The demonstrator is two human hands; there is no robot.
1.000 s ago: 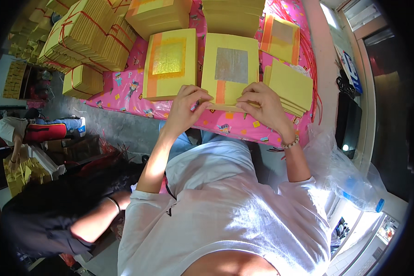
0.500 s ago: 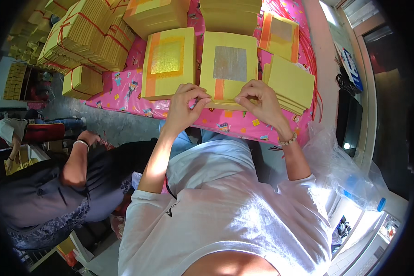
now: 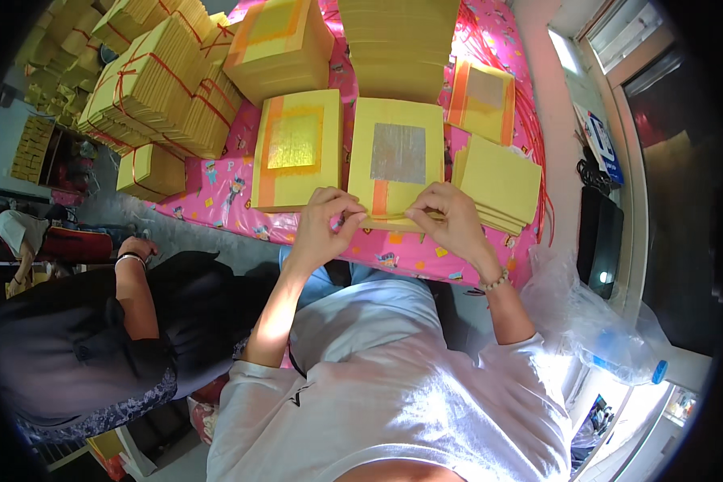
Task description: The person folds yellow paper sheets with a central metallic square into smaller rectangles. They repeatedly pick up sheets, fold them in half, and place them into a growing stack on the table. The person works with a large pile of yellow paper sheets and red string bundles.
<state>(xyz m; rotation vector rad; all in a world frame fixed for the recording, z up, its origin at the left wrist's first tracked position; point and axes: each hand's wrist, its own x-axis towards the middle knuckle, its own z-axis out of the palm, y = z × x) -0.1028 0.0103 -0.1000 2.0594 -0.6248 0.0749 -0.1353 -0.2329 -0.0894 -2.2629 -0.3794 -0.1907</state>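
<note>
A stack of yellow paper (image 3: 361, 173) lies in front of me, its top sheet bearing a silver foil square (image 3: 399, 153) and an orange strip (image 3: 380, 198). My left hand (image 3: 327, 225) pinches that sheet's near edge at the left corner, thumb against fingers. At the right part of the same edge, my right hand (image 3: 447, 215) is closed in a similar pinch. The edge looks slightly folded or lifted between them. Beside my left hand rests another yellow stack with a gold foil square (image 3: 292, 143). Plain yellow sheets (image 3: 502, 178) lie fanned to the right.
Tall yellow stacks (image 3: 398, 52) stand behind on the pink patterned tablecloth (image 3: 225, 189). Bundles tied with red string (image 3: 140, 92) fill the far left. Red cords (image 3: 530, 120) hang along the right edge. A co-worker's arm (image 3: 136, 293) is at left; a clear plastic bag (image 3: 570, 309) is at right.
The whole view has shifted, so the table and hands appear lower in the picture. Both hands keep their pinch on the sheet's near edge. The co-worker's hand at left has moved slightly.
</note>
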